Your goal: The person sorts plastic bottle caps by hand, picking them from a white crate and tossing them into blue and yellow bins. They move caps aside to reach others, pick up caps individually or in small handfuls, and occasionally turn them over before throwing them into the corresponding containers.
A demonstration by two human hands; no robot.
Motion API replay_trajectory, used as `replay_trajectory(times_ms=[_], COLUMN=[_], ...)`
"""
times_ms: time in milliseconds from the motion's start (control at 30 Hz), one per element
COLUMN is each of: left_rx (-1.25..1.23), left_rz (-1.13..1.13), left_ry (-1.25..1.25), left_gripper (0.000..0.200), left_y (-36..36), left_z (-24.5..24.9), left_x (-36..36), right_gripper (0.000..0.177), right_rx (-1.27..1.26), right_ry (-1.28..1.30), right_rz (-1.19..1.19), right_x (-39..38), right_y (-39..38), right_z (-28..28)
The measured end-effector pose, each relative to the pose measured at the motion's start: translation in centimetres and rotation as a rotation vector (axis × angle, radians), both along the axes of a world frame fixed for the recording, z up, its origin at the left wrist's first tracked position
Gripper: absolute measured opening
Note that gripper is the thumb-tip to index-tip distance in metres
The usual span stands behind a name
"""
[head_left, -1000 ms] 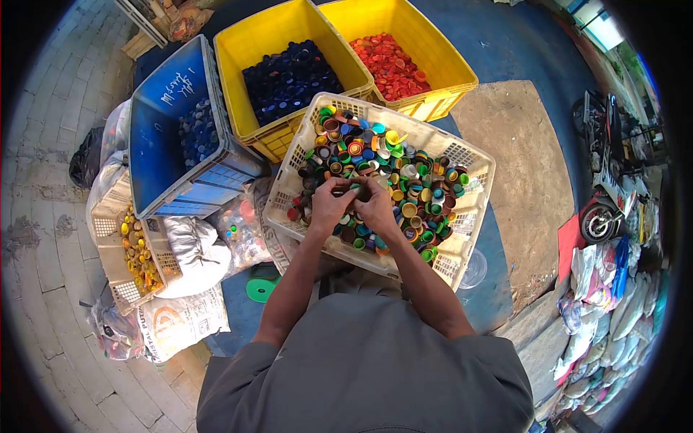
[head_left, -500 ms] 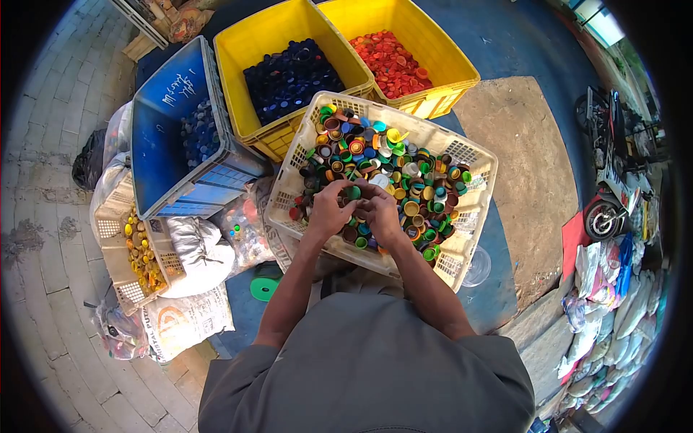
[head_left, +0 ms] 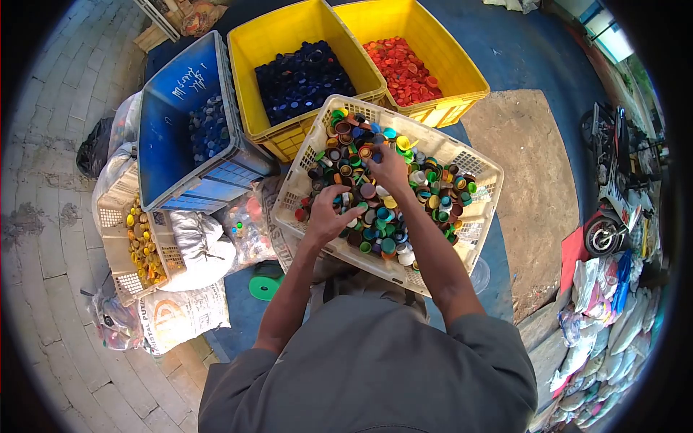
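A cream plastic crate full of mixed bottle caps stands in front of me. Low over its left part, my left hand has its thumb and fingers apart, with nothing visible held and caps just beneath it. Farther up in the crate, my right hand reaches down with its fingers at an orange cap. Whether the fingers grip that cap or only touch it is hard to make out. Yellow, green, brown, blue and white caps lie around both hands.
Beyond the crate stand a yellow bin of dark blue caps and another yellow bin of red caps. Left are a blue bin and a small crate of yellow caps. A white sack, green disc and motorcycle are also visible.
My hands were close together around a green cap; now they are apart. My right hand has moved up and away toward the far part of the crate, and my left hand has opened.
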State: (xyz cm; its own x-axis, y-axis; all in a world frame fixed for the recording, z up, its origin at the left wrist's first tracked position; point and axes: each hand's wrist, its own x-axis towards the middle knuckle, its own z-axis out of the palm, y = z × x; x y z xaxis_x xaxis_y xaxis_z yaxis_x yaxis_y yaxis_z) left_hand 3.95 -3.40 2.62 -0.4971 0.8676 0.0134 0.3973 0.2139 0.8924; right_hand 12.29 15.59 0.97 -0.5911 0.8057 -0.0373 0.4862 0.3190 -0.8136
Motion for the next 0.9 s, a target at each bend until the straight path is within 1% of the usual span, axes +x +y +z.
replay_trajectory(times_ms=[67,133,167,267,300,367,433,533,567,667,700,767,800,867,900], left_rx=[-0.057,-0.078,-0.090,-0.037,-0.035,-0.036,-0.007,-0.025,-0.039,-0.044,-0.054,-0.081,-0.100,-0.131,-0.137], left_rz=[0.089,0.122,0.139,0.187,0.210,0.256,0.257,0.252,0.251,0.255,0.257,0.257,0.246,0.218,0.207], left_ry=[-0.351,-0.311,-0.292,-0.318,-0.365,-0.467,-0.476,-0.426,-0.398,-0.375,-0.373,-0.370,-0.326,-0.232,-0.181], left_gripper=[0.049,0.046,0.044,0.040,0.039,0.038,0.038,0.037,0.037,0.036,0.035,0.034,0.033,0.032,0.031], left_y=[-0.3,-0.4,-0.5,-1.1,-1.2,-1.3,-1.0,-0.2,0.2,1.0,1.3,1.8,2.1,3.3,4.0], left_z=[-1.0,-0.5,-0.4,-2.1,-2.1,-2.4,-2.9,-3.0,-2.9,-3.1,-2.7,-2.1,-1.5,-0.3,-0.5], left_x=[-0.3,-0.5,-0.7,-1.4,-1.6,-1.7,-1.7,-1.7,-1.6,-1.4,-1.4,-1.4,-1.5,-2.2,-2.8], right_gripper=[0.021,0.021,0.023,0.025,0.028,0.029,0.030,0.031,0.030,0.031,0.030,0.033,0.035,0.036,0.037], right_rx=[0.230,0.430,0.401,0.342,0.265,0.162,0.098,0.287,0.276,0.372,0.368,0.413,0.435,0.320,0.265], right_ry=[-0.099,-0.218,-0.301,-0.175,-0.127,-0.144,-0.121,-0.127,-0.236,-0.447,-0.513,-0.486,-0.473,-0.327,-0.254], right_rz=[0.054,0.090,0.109,0.184,0.184,0.134,0.046,0.103,0.155,0.182,0.216,0.173,0.148,0.081,0.048], right_x=[-1.2,-2.1,-2.2,-0.8,-0.2,0.8,0.9,-0.1,-0.4,-1.4,-1.7,-1.9,-1.9,-1.0,-0.4], right_y=[1.0,1.4,1.1,0.1,-0.1,0.7,0.8,1.2,1.4,1.0,0.8,0.6,0.6,0.8,1.0], right_z=[-1.7,-2.3,-2.7,-1.7,-1.4,-2.0,-1.2,-1.9,-1.9,-1.6,-1.2,-1.4,-1.3,-0.8,-0.3])
